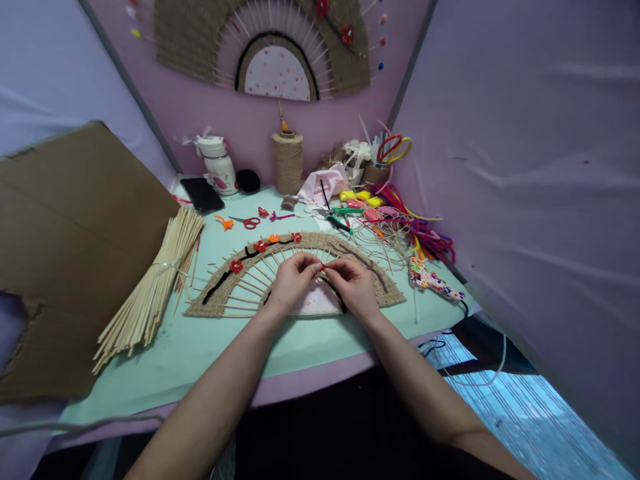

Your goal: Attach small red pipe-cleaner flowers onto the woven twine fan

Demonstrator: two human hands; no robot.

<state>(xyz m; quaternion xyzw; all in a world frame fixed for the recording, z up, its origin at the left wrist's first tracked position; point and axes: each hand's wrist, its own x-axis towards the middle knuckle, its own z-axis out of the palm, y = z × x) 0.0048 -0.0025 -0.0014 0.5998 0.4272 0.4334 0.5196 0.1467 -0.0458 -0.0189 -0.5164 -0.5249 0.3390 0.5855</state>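
My left hand (296, 280) and my right hand (354, 285) meet above the middle of a woven fan (320, 241), fingertips pinched together. Between them is a small red piece (323, 267), seemingly pipe cleaner, mostly hidden by the fingers. The fan lies flat, with twine woven over thin sticks and a pale spotted half-round panel (316, 300) at its base. On its left side a black branch (216, 288) carries a red flower (237, 267), an orange flower (273, 238) and other red ones. A brown branch (383, 280) lies along the right side.
Left stand a stick bundle (150, 287) and cardboard (75, 247). Behind are red scissors (250, 222), a phone (202, 194), a bottle (218, 165) and a twine spool (288, 163). Right are green-handled pliers (340, 223), pipe cleaners (427, 237) and a patterned glue gun (434, 283). A finished fan (345, 67) hangs behind.
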